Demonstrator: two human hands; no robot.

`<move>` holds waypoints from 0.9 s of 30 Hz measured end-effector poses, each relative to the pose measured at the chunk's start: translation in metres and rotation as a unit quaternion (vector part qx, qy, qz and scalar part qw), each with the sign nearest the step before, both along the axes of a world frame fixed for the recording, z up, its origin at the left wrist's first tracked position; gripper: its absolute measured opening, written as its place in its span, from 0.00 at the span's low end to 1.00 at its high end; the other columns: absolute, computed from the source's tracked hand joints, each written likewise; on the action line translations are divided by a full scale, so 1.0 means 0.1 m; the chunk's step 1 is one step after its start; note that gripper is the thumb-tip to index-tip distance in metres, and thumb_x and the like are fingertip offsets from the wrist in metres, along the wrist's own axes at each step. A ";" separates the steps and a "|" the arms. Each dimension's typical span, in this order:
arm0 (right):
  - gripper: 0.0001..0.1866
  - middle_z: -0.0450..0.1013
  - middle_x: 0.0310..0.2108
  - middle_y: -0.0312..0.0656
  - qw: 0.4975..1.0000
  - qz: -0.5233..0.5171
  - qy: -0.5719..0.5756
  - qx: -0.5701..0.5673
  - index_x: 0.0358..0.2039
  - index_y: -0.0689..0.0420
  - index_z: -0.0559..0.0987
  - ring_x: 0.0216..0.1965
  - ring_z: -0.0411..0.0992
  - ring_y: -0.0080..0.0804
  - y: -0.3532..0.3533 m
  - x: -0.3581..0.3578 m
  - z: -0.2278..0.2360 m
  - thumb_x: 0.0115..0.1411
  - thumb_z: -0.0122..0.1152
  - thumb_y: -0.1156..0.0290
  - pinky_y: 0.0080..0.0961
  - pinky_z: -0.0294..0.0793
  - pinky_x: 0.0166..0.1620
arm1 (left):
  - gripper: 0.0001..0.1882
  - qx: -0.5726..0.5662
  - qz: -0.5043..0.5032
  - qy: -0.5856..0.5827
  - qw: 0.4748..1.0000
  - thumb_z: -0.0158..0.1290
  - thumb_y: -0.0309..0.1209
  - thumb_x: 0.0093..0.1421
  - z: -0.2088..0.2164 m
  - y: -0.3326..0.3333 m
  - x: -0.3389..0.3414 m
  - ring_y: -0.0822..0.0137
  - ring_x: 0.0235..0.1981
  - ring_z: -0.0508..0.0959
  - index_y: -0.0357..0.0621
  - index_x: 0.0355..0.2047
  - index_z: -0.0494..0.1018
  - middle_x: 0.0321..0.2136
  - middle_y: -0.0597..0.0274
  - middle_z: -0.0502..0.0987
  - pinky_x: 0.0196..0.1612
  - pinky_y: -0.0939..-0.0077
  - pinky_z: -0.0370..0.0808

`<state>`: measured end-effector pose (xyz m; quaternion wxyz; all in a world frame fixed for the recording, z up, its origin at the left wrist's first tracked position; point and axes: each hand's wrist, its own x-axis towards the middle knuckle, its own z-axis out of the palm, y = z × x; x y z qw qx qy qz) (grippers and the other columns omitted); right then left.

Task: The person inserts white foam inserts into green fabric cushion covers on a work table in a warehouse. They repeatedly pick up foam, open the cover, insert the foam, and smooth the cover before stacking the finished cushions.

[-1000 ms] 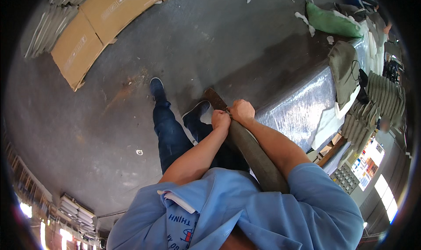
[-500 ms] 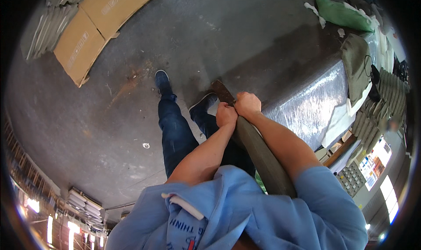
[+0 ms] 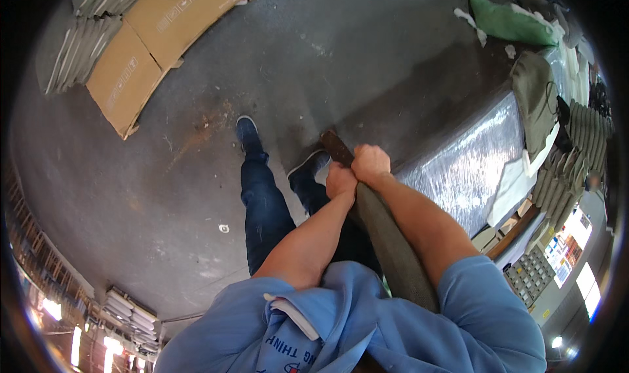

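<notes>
A long olive-grey fabric piece, like a cushion in its cover (image 3: 396, 248), runs from my chest out to my hands. Both fists close on its far end, side by side. My left hand (image 3: 341, 180) wraps round the edge, knuckles up. Just right of it and touching it, my right hand (image 3: 371, 163) grips the same end. Beyond the fists a dark brown strip (image 3: 337, 147) sticks out over my right shoe; whether it belongs to the cushion, I cannot tell. The cushion's near end is hidden by my blue shirt.
To the right stands a block wrapped in shiny clear film (image 3: 468, 157), with olive fabric (image 3: 534, 94) draped on it. A green cushion (image 3: 511, 20) lies at the far right. Flat cardboard (image 3: 154, 42) and stacked grey pieces (image 3: 78, 55) stand at the far left. White scraps dot the floor.
My hands keep their grip and have shifted very slightly nearer. The cushion looks a little more drawn in between my forearms. The whole view has tilted slightly.
</notes>
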<state>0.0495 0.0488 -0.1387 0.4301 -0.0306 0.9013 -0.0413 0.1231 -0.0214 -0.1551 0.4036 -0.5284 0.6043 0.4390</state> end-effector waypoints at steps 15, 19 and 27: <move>0.09 0.81 0.37 0.53 0.994 -0.013 0.097 -0.048 0.36 0.56 0.83 0.42 0.80 0.55 0.03 -0.07 0.12 0.59 0.61 0.66 0.48 0.80 0.46 | 0.18 0.281 -0.095 0.568 0.768 0.43 0.38 0.75 2.01 -0.79 0.22 0.62 0.47 0.77 0.40 0.47 0.79 0.43 0.59 0.81 0.56 0.66 0.69; 0.14 0.80 0.34 0.51 0.960 -0.042 0.239 -0.139 0.40 0.56 0.79 0.41 0.79 0.54 0.12 -0.13 0.58 0.61 0.63 0.60 0.47 0.78 0.44 | 0.26 0.336 -0.169 0.617 0.692 0.34 0.42 0.74 2.20 -0.59 0.34 0.57 0.53 0.77 0.39 0.42 0.80 0.45 0.55 0.82 0.70 0.51 0.53; 0.25 0.78 0.36 0.51 0.974 -0.097 0.150 -0.137 0.50 0.55 0.79 0.42 0.77 0.54 1.89 0.43 2.31 0.62 0.62 0.48 0.46 0.76 0.46 | 0.35 0.349 -0.131 0.536 0.758 0.27 0.48 0.76 1.96 -0.40 0.26 0.61 0.47 0.79 0.37 0.40 0.82 0.40 0.54 0.83 0.57 0.68 0.71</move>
